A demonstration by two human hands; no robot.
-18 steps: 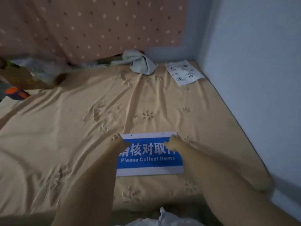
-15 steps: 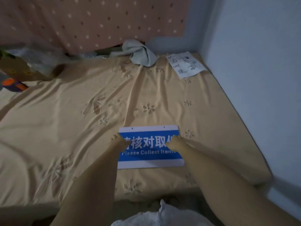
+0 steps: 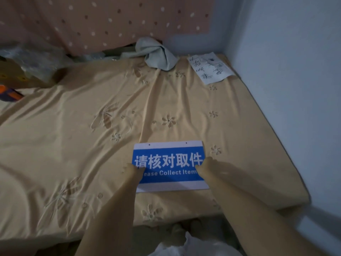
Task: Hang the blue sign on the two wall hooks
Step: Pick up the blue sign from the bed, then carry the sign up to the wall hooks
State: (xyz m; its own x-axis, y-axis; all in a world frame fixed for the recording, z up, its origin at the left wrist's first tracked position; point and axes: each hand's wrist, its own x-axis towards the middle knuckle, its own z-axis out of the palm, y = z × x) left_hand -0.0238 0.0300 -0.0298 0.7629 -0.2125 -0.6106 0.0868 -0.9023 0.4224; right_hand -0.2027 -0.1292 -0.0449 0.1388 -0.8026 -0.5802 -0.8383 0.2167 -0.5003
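Observation:
The blue sign [image 3: 170, 163] lies flat on the bed, with white Chinese characters, "Please Collect Items" and two small holes in its white top strip. My left hand [image 3: 132, 169] is at its left edge, thumb on the blue face and fingers beside the edge. My right hand [image 3: 205, 166] holds the right edge the same way. Both forearms reach in from the bottom of the view. No wall hooks are in view.
The bed sheet [image 3: 92, 145] is tan with embroidered flowers. A grey cloth [image 3: 158, 56] and a handwritten paper [image 3: 210, 68] lie at the far end. A pale wall [image 3: 295, 89] runs along the right. Boxes and plastic [image 3: 27, 69] sit at far left.
Both hands have slid from the sign's top corners toward me, down to the middle of its side edges. The sign has stayed flat on the bed.

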